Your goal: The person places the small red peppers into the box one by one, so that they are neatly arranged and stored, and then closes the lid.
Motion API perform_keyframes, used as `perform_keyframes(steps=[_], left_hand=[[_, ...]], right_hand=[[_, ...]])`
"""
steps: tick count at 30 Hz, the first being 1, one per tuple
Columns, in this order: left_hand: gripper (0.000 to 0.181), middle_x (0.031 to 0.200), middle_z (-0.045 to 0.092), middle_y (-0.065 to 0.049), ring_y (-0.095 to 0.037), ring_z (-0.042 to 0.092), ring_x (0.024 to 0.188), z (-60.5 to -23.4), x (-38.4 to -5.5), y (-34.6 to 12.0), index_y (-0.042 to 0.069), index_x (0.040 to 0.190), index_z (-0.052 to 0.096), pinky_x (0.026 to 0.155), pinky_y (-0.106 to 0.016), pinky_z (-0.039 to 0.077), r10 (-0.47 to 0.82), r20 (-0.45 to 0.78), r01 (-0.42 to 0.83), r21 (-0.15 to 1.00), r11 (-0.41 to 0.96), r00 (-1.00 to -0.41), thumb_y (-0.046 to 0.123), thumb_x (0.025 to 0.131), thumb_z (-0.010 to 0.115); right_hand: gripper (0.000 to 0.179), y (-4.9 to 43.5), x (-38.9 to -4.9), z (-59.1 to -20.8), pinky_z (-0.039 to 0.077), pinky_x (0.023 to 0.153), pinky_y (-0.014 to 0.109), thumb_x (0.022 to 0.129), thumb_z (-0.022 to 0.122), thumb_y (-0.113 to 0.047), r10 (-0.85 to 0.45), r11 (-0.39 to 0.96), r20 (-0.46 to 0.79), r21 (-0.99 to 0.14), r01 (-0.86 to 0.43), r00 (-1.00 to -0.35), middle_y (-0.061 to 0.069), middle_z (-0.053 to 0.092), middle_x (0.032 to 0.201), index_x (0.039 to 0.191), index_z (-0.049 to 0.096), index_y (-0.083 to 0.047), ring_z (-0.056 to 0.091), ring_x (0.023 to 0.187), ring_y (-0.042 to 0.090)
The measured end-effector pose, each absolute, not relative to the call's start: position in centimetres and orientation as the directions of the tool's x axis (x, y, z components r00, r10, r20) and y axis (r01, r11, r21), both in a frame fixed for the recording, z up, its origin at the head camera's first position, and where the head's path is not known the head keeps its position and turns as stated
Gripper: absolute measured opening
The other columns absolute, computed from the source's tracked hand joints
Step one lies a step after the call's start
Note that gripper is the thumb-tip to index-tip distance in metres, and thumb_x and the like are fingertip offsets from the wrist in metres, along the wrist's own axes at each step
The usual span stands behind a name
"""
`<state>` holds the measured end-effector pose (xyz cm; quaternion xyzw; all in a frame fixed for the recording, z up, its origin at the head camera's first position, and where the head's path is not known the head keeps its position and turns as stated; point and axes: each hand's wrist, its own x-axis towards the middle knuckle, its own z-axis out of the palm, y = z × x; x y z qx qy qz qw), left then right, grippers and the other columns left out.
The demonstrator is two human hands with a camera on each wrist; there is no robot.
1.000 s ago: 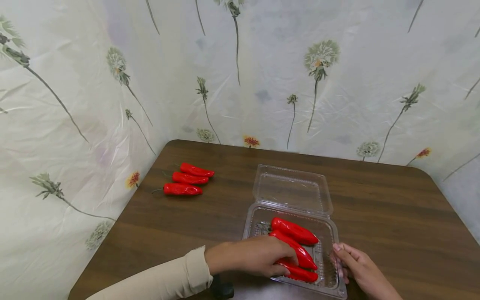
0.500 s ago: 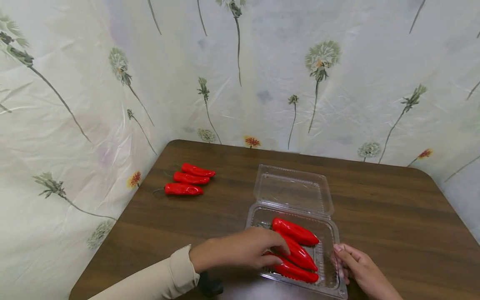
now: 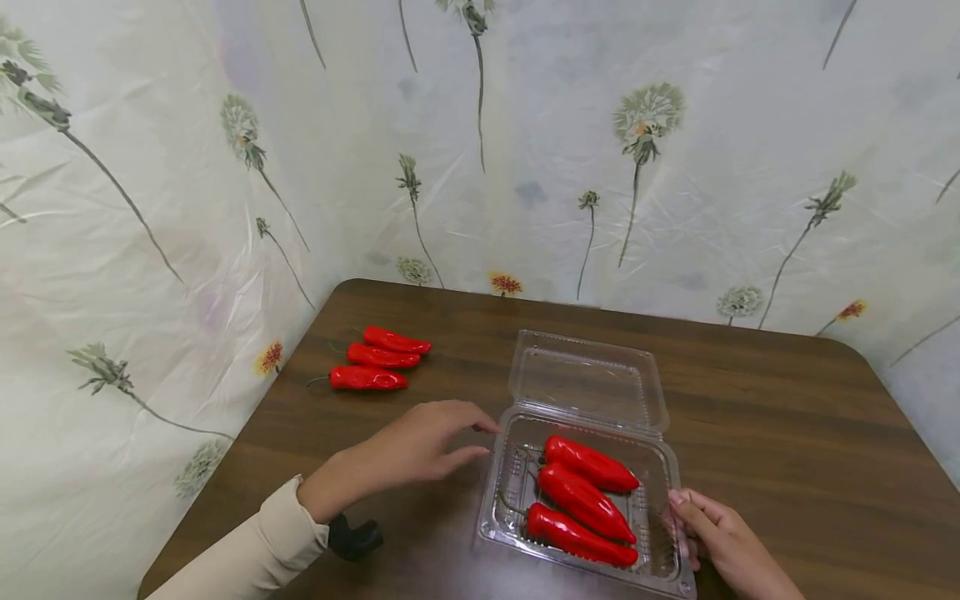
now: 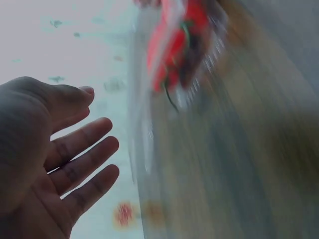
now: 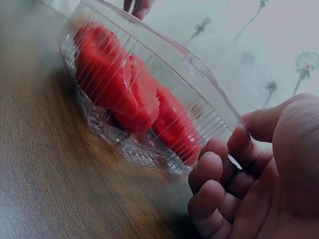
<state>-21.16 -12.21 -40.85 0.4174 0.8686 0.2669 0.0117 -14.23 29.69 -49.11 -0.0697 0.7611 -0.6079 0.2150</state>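
Observation:
A clear plastic clamshell container (image 3: 504,482) lies with its lid (image 3: 585,375) folded back, away from me. Three red peppers rest side by side in its base; the nearest red pepper (image 3: 577,535) has its stem toward the left. My right hand (image 3: 723,533) pinches the right rim between thumb and fingers, which the right wrist view also shows. By the left rim hovers my left hand (image 3: 416,446), holding nothing. In the left wrist view its fingers (image 4: 84,162) are spread and relaxed.
Three more red peppers (image 3: 367,378) lie in a row at the table's far left. A black object (image 3: 354,537) shows below the left wrist. Flower-patterned sheeting (image 3: 525,150) hangs behind and left of the brown table (image 3: 787,417).
My left hand has let go of the nearest pepper and moved left, out of the container. That pepper has shifted slightly left and its stem now shows. My right hand has stayed on the rim.

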Motion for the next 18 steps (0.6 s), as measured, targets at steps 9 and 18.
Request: perform_keyframes(steps=[9, 18], left_hand=[[0.034, 0.119, 0.069, 0.003, -0.016, 0.063, 0.114, -42.6, -23.3, -17.3, 0.013, 0.124, 0.067, 0.099, -0.037, 0.051, 0.636, 0.215, 0.668, 0.336, 0.664, -0.741, 0.022, 0.092, 0.075], [0.030, 0.114, 0.070, 0.000, -0.020, 0.063, 0.113, -44.1, -25.9, -21.6, 0.010, 0.117, 0.069, 0.097, -0.040, 0.052, 0.551, 0.241, 0.600, 0.273, 0.752, -0.799, 0.018, 0.090, 0.077]], right_hand=[[0.042, 29.7, -14.2, -49.2, 0.051, 0.054, 0.029, 0.112, 0.030, -0.023, -0.384, 0.238, -0.213, -0.963, 0.127, -0.898, -0.003, 0.056, 0.077, 0.098, 0.050, 0.011, 0.052, 0.062, 0.006], [0.041, 29.6, -14.1, -49.2, 0.051, 0.053, 0.029, 0.112, 0.031, -0.021, -0.382, 0.219, -0.195, -0.969, 0.116, -0.903, -0.004, 0.056, 0.076, 0.096, 0.050, 0.011, 0.052, 0.062, 0.004]])
